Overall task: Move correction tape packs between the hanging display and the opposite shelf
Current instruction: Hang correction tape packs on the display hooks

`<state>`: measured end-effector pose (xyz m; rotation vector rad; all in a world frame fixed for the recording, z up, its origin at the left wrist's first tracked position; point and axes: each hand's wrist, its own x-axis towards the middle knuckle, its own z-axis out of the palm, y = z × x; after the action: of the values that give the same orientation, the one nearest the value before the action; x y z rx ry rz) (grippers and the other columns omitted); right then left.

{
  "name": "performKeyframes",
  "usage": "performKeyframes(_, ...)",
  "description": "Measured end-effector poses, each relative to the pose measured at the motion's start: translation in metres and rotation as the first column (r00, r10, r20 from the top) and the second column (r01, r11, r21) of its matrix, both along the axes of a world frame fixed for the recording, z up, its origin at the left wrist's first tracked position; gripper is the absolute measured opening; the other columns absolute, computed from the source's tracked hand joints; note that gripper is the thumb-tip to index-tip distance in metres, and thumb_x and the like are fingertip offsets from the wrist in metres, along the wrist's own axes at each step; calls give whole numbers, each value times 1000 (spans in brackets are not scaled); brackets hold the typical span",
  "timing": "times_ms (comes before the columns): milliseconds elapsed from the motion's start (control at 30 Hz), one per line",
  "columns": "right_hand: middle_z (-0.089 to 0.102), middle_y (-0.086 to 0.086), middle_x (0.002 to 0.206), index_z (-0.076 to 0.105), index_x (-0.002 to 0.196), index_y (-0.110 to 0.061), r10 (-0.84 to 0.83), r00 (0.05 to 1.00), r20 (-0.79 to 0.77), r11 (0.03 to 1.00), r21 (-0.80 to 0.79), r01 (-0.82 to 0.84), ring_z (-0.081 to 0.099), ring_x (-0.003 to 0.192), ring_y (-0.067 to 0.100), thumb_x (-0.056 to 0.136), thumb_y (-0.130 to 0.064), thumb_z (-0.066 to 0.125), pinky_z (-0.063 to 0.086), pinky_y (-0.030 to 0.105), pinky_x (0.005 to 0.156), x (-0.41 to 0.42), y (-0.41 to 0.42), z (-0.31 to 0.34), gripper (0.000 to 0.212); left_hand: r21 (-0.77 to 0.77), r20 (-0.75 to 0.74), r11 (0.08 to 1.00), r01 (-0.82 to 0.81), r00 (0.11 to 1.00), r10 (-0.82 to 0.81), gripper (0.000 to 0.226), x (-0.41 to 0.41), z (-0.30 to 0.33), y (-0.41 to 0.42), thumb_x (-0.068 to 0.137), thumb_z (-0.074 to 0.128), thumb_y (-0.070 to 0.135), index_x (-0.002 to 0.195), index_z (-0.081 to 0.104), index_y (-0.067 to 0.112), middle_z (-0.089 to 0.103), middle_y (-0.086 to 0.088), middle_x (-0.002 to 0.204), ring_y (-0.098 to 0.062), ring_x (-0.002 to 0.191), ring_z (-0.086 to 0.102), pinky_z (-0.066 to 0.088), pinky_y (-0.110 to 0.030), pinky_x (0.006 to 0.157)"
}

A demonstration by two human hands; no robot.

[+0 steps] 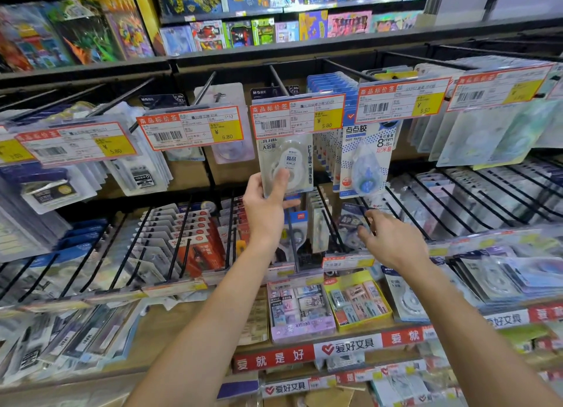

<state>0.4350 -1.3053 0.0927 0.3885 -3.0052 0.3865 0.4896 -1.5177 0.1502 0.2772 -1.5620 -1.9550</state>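
The left hand (pixel 266 207) pinches the lower edge of a correction tape pack (pixel 286 166), thumb across the clear blister, fingers behind the card. The pack hangs just above that hand, its top hidden behind a price tag (pixel 297 115), so I cannot tell whether it sits on the hook (pixel 278 80). The right hand (pixel 393 239) hovers apart to the right, fingers loosely spread, holding nothing, near lower packs. To do this well, keep the card level with the hook and slide it straight along the rod; tilting would likely snag the hole or knock the tag.
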Motion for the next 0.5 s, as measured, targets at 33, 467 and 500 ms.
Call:
performKeyframes(33, 62, 9, 133, 43, 146, -17, 3, 1000, 0, 1000, -2, -3, 62, 114, 31, 102, -46, 42, 49, 39, 85, 0, 0, 0, 52, 10, 1, 1000, 1, 1000, -1, 15, -4, 1, -3, 94, 70, 26, 97, 60, 14, 66, -9, 101, -10, 81, 70, 62, -30, 59)
performKeyframes(467, 63, 9, 132, 43, 146, -16, 11, 1000, -24, 1000, -9, -11, 64, 112, 30, 102, -45, 41, 50, 38, 83, 0, 1, -2, 53, 7, -17, 1000, 21, 1000, -21, 14, -38, 0, -22, 95, 69, 28, 99, 59, 18, 67, -11, 112, -22, 103, 69, 58, -27, 58)
performKeyframes(500, 63, 9, 132, 43, 146, -16, 11, 1000, -25, 1000, -9, -11, 64, 112, 30, 101, -45, 41, 50, 39, 83, 0, 0, -2, 53, 8, -17, 1000, 27, 1000, -27, 15, -40, 1, -23, 95, 69, 29, 100, 59, 18, 68, -10, 112, -24, 106, 69, 58, -27, 58)
